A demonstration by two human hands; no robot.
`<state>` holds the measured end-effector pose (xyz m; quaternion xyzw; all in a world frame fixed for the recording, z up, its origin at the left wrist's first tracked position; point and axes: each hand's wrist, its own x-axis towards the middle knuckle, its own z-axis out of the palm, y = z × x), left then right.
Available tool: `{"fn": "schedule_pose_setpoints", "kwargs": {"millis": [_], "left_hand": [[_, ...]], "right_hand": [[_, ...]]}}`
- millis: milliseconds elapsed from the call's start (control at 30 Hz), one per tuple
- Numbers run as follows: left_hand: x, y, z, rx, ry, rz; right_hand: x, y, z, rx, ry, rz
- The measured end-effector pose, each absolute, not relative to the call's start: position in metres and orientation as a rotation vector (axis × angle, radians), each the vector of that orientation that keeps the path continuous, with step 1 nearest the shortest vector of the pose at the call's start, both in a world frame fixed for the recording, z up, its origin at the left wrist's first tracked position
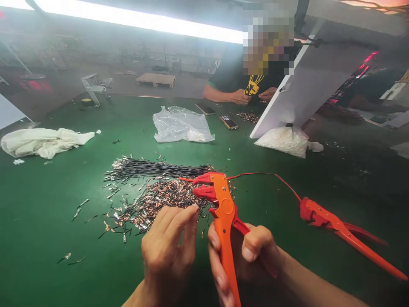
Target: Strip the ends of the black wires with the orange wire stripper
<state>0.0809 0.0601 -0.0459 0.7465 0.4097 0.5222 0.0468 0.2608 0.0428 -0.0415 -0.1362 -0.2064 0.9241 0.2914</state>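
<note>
My right hand [255, 251] is wrapped round the handles of an orange and red wire stripper [225, 221], held upright with its red jaws facing left. My left hand [172, 243] is closed in a pinch just below and left of those jaws. Whatever sits between its fingertips is too small to make out. Behind it lies a heap of short wire offcuts [169, 196], mixed copper, silver and black. Beyond the heap a bundle of black wires [159, 168] lies crosswise, with metal ends at the left.
A second wire stripper [338, 224] rests at the right, a thin red cord [255, 173] running towards it. Farther back are a clear plastic bag [182, 125], white cloth [47, 143], a filled bag [284, 140], two phones [228, 122] and a white panel [294, 85]. Across the table a person holds a yellow tool.
</note>
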Motion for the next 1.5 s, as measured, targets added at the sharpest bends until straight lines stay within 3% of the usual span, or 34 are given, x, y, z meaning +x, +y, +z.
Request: {"fn": "schedule_pose_setpoints", "kwargs": {"millis": [700,1067,1500], "left_hand": [[0.087,0.058,-0.055,2.436,1.192,1.481],[0.092,0.058,-0.059,2.320,1.246,1.494],[0.093,0.058,-0.072,2.357,1.411,1.297]], "right_hand": [[0.255,0.039,-0.063,0.026,-0.470,2.450],[0.245,0.035,-0.072,0.017,-0.381,2.380],[0.252,0.046,-0.064,-0.450,-0.379,2.206]]}}
